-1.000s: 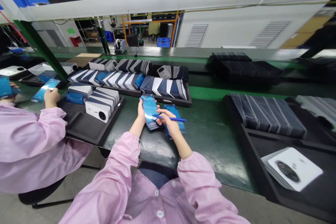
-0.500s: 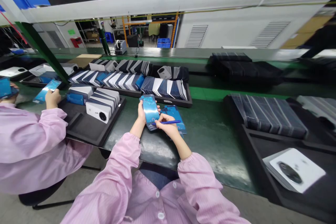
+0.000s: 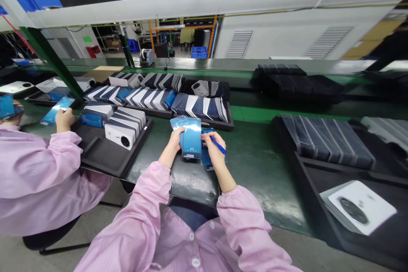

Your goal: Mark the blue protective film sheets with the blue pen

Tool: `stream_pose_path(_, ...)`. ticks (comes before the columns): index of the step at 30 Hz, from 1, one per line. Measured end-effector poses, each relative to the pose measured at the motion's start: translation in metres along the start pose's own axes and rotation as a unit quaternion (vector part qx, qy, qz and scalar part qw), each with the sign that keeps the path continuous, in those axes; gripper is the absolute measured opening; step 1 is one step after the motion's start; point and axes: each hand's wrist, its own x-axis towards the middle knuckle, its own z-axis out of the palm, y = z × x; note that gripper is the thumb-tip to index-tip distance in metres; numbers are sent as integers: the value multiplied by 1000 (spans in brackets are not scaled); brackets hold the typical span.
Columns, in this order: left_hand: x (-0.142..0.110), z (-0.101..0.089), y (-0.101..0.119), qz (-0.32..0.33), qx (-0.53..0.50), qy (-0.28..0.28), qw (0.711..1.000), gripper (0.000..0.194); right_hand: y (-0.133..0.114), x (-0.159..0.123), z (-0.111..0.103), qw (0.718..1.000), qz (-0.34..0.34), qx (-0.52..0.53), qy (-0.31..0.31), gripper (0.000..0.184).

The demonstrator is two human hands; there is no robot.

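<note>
My left hand (image 3: 176,139) is closed around a fanned stack of blue phone-sized panels (image 3: 191,136) with glossy film, the thumb lying over their left edge. At the stack's right edge are the fingertips of my right hand (image 3: 216,148); whether they pinch the front panel I cannot tell. A blue pen (image 3: 219,144) is tucked in this hand, its end pointing down to the right. More blue panels (image 3: 207,159) lie on the green bench just behind and below my right hand, partly covered by it.
Ahead stand black trays (image 3: 223,125) with rows of white and dark panels. To my left is a tray (image 3: 102,159) with white camera-hole panels, beside a co-worker's hand (image 3: 64,119) holding a blue panel. A large tray (image 3: 306,187) on the right holds dark panels and white panels (image 3: 360,206).
The blue panels have turned more upright and fanned apart in my left hand. My right hand has moved right to their edge, and the pen has swung from level to slanting downward.
</note>
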Motion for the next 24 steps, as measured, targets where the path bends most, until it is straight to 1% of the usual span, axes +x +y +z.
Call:
stream_pose_path(2, -2, 2, -1, 25, 4, 18, 1000, 46, 4, 2, 0, 1000, -4, -12, 4, 41)
stream_pose_path(5, -4, 7, 3, 43, -1, 22, 999, 39, 7, 7, -8, 999, -11, -38, 30, 39)
stream_pose_path(9, -4, 6, 11, 45, -11, 35, 998, 53, 2, 15, -31, 992, -13, -103, 76, 34)
stream_pose_path(11, -3, 4, 14, 54, -16, 54, 997, 54, -4, 16, -38, 988, -21, -123, 96, 34)
stream_pose_path(12, -3, 3, 15, 60, -19, 61, 996, 54, -7, 14, -37, 987, -27, -123, 96, 35)
stream_pose_path(14, -5, 4, 16, 66, -25, 60, 996, 56, -12, 10, -30, 992, -32, -107, 64, 39)
stream_pose_path(17, -10, 9, 16, 40, -25, 22, 999, 75, -16, 1, -8, 997, -14, -61, -48, 50)
stream_pose_path(19, -15, 13, 16, 11, -24, -10, 1000, 89, -16, -5, 4, 992, 6, -29, -120, 52)
stream_pose_path(20, -16, 15, 16, -2, -24, -23, 999, 93, -16, -7, 9, 989, 14, -16, -145, 51)
stream_pose_path(22, -19, 17, 16, -18, -26, -43, 999, 96, -15, -10, 13, 984, 25, 0, -176, 49)
stream_pose_path(24, -20, 17, 16, -24, -29, -57, 998, 95, -14, -13, 13, 982, 29, 3, -188, 48)
